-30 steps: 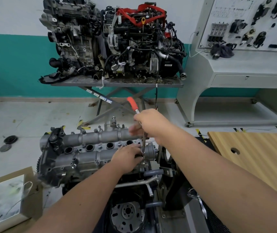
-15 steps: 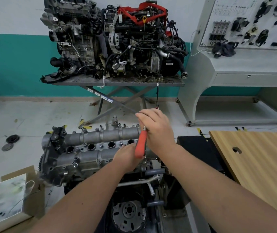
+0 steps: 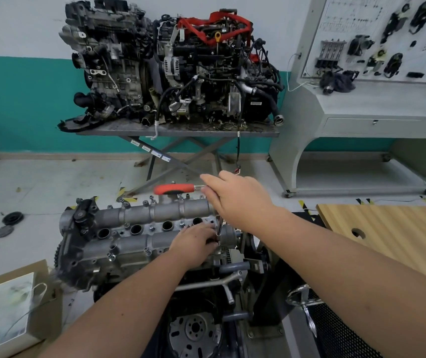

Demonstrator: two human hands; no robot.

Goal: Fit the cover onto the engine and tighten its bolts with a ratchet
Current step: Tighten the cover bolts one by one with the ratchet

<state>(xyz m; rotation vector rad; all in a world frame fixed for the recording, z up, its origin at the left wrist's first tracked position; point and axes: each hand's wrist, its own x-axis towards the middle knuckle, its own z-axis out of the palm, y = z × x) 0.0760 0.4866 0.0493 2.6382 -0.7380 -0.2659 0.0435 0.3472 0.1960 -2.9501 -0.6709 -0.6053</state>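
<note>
On engine [image 3: 119, 244]: grey ribbed cover [image 3: 155, 213], bolts seated.

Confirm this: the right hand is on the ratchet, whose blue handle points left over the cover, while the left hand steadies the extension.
Wrong in one respect: the ratchet handle is red, not blue, as the head view shows. The right hand holds it over the cover; the left hand steadies the extension.
</note>
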